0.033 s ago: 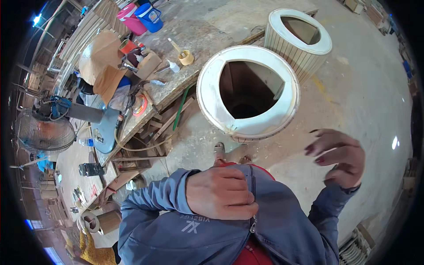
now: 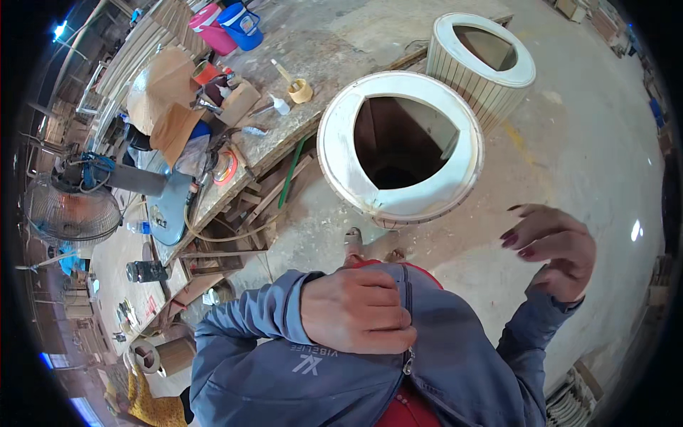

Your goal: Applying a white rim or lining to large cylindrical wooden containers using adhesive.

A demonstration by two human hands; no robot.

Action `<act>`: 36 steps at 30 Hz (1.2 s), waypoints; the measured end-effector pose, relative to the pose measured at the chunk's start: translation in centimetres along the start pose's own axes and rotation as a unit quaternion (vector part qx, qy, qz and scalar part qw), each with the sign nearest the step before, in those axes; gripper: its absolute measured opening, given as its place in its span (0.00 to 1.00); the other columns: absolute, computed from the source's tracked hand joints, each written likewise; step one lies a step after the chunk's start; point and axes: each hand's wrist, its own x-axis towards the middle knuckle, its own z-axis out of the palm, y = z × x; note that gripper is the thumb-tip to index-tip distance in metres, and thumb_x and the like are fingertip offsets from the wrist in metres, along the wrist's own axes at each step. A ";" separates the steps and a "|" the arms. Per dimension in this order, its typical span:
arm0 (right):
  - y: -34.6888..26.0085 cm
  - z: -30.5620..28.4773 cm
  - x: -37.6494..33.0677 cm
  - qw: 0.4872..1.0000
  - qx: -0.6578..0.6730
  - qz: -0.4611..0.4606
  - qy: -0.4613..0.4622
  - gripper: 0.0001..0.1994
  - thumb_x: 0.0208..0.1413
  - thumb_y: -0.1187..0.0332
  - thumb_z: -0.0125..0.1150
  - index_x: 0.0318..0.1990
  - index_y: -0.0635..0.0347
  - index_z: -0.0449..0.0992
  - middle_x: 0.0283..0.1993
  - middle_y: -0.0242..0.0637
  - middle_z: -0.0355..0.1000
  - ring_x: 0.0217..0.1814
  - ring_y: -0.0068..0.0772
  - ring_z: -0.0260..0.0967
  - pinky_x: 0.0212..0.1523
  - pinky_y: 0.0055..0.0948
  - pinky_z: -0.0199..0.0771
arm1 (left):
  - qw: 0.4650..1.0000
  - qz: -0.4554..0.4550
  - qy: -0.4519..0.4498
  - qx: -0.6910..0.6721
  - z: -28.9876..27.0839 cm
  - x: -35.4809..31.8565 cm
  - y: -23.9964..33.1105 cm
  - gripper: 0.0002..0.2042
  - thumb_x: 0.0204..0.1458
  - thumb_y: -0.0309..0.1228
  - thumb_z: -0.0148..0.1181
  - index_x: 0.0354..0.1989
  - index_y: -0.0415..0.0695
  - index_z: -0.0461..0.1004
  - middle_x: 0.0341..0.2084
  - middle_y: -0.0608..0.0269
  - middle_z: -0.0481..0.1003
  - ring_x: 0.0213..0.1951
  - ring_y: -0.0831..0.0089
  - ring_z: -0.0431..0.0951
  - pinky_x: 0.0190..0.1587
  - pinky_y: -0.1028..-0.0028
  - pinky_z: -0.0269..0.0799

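My left hand (image 2: 356,311) is closed against the front of my blue-grey jacket (image 2: 455,341), beside its zipper (image 2: 408,361). Its fingers curl inward, and whatever they grip, if anything, is hidden beneath them. Off to the right my right hand (image 2: 558,249) hangs in the air with bent fingers spread apart and nothing in them. In front of me stands a round slatted drum (image 2: 334,164) with a white top ring and a rounded triangular opening; neither hand touches it. Behind it, to the right, is a similar slatted drum (image 2: 462,78).
A worktable (image 2: 267,146) runs along the left with a tape roll (image 2: 300,91), a white squeeze bottle (image 2: 279,106) and brown paper. Pink (image 2: 212,30) and blue (image 2: 240,27) jugs stand farther back. A fan (image 2: 73,208) is at far left. At lower left, a person's yellow sleeve (image 2: 153,406) shows near another drum (image 2: 174,356).
My right hand has shifted slightly to the right, its fingers a little more spread. My left hand stays at the jacket, and the drums have not moved.
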 end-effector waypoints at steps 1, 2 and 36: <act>-0.7 -0.1 -0.2 0.999 -0.015 0.012 0.027 0.15 0.47 0.67 0.74 0.43 0.60 0.82 0.45 0.41 0.79 0.51 0.44 0.77 0.57 0.45 0.68 | 1.000 0.011 0.007 -0.015 0.0 0.2 0.0 0.07 0.50 0.27 0.62 0.37 0.47 0.78 0.33 0.68 0.78 0.33 0.75 0.79 0.41 0.72 0.78; -0.7 0.3 -0.2 0.999 -0.013 0.012 0.027 0.15 0.47 0.67 0.74 0.43 0.60 0.82 0.45 0.41 0.79 0.51 0.44 0.77 0.57 0.45 0.68 | 1.000 0.009 0.007 -0.016 0.2 0.4 0.2 0.07 0.50 0.27 0.62 0.37 0.47 0.78 0.33 0.68 0.78 0.33 0.75 0.79 0.41 0.72 0.78; 4.0 12.4 0.9 0.970 0.146 -0.036 -0.193 0.05 0.61 0.71 0.61 0.42 0.59 0.81 0.47 0.39 0.77 0.57 0.48 0.72 0.62 0.49 0.62 | 0.718 0.090 0.541 0.429 -3.7 6.8 3.1 0.04 0.55 0.29 0.53 0.37 0.50 0.66 0.20 0.67 0.64 0.21 0.70 0.69 0.42 0.68 0.72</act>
